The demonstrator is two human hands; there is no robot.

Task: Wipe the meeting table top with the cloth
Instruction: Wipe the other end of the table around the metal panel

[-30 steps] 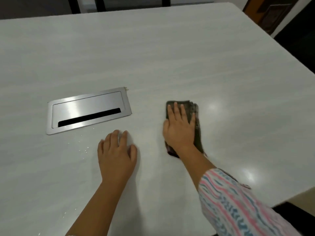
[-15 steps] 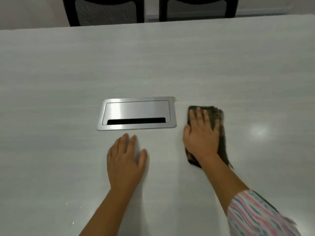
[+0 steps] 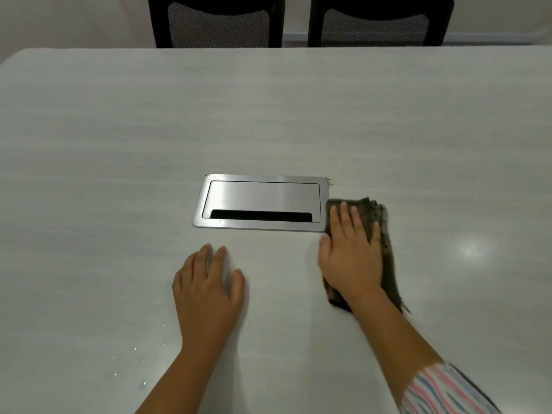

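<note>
The cloth [image 3: 384,225] lies beneath right hand's [image 3: 349,259] straight fingers [image 3: 343,218]; left hand's [image 3: 207,291] fingers rest flat on table [image 3: 268,115].

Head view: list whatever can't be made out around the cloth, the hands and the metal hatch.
All in the head view.
Cloth: mostly hidden under the right hand; near end blurred.
Metal hatch: slot is dark, inside unseen.
Tiny part at the hatch's far right corner: too small to identify.
Specks left of the left hand: too small; drops or crumbs unclear.
Chairs: cut off by the top edge, hidden behind the table.

Left hand [image 3: 209,291], right hand [image 3: 350,258] flat
</note>
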